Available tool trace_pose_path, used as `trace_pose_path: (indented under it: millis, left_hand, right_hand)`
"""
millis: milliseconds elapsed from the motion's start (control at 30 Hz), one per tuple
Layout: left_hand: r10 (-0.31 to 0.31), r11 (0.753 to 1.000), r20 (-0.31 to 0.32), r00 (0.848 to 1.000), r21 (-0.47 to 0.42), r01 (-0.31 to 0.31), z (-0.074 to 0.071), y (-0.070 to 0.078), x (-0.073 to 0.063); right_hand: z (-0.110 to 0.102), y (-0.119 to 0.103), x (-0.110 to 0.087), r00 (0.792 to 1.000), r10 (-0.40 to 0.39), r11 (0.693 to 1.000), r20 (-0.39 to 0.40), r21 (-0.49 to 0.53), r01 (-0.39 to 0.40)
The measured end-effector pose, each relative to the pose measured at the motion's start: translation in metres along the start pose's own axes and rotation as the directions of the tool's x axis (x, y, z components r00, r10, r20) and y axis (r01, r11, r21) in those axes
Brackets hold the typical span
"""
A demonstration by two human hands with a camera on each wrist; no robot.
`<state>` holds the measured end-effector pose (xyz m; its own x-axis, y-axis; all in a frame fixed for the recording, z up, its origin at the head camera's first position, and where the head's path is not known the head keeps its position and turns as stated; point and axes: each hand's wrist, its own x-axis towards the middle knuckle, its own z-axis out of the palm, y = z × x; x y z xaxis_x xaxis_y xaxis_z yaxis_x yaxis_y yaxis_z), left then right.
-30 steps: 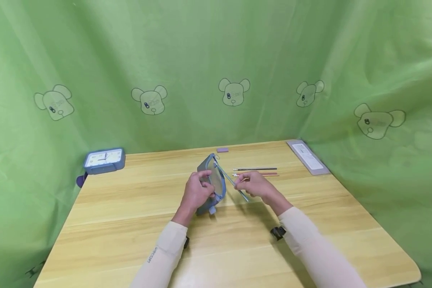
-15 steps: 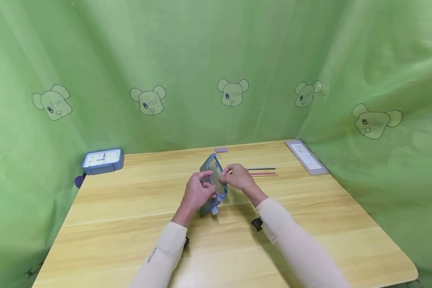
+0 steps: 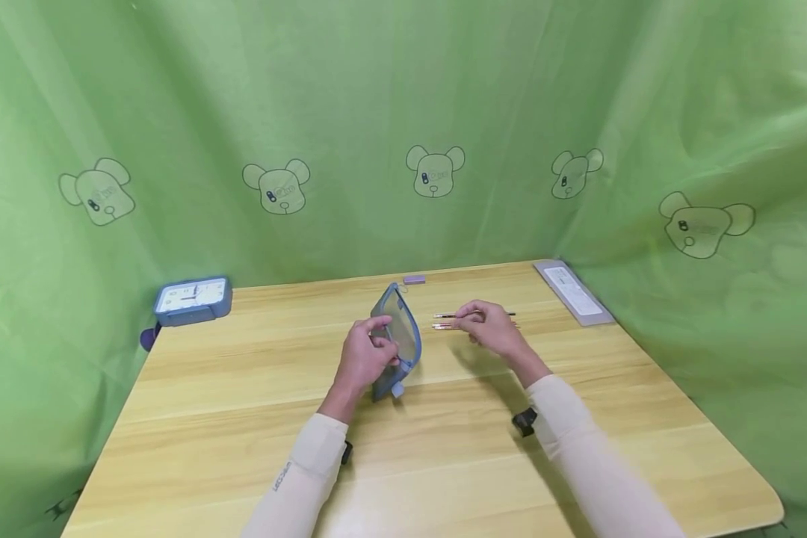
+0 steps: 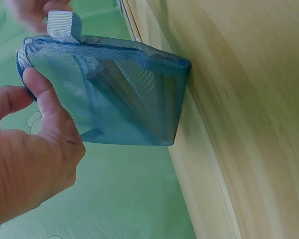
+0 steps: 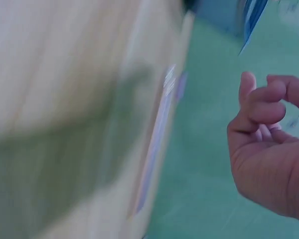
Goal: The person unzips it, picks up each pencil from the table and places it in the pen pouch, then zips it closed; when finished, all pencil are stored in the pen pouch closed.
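A blue mesh pencil case stands on the table with its mouth spread. My left hand pinches its rim between thumb and fingers. Through the mesh in the left wrist view, some long stick-shaped things lean inside the pencil case. My right hand hovers right of the case with fingers loosely bent and nothing between them. Below and behind it, a black pencil and reddish pencils lie on the table, partly hidden by that hand. The right wrist view is blurred.
At the back edge of the wooden table lies a small purple block. A blue clock sits at the back left. A flat grey pack with a white label lies at the back right. Green curtain surrounds the table.
The right hand held a greenish-blue pencil, moved left to the case's mouth, then came away to the right without it. The left hand kept its hold on the case.
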<state>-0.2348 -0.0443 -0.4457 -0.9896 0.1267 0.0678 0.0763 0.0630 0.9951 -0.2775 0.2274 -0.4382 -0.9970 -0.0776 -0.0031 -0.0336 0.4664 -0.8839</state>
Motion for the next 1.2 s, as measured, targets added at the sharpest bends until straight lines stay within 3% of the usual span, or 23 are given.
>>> trace_pose_path:
  millis: [200,433,600,800,1033,1200]
  left_hand:
    - [-0.010,1.000,0.004,1.000,0.007,0.010,0.001,-0.002,0.001]
    - [-0.011,1.000,0.017,1.000,0.015,0.011,0.002,-0.005,0.003]
    - [-0.008,1.000,0.013,1.000,0.019,0.007,0.000,-0.006,0.004]
    - [-0.010,1.000,0.016,1.000,0.023,0.010,-0.002,-0.007,0.003]
    - [-0.016,0.999,0.018,1.000,0.030,0.016,-0.002,-0.009,0.003]
    - [-0.020,0.999,0.011,1.000,0.032,0.020,-0.002,-0.009,0.005]
  right_hand:
    - [-0.047,0.052,0.004,1.000,0.014,0.996,-0.013,-0.083,-0.015]
    - [-0.071,0.082,0.008,0.998,0.007,0.989,0.063,-0.145,0.002]
    - [-0.073,0.092,0.016,0.997,-0.032,0.970,0.068,-0.238,0.047]
    - [-0.068,0.087,0.023,0.994,-0.109,0.937,0.018,-0.332,0.109]
    - [-0.065,0.089,0.026,0.996,-0.055,0.925,0.064,-0.373,0.075]
    - [-0.064,0.092,0.028,0.996,-0.073,0.917,0.054,-0.390,0.088]
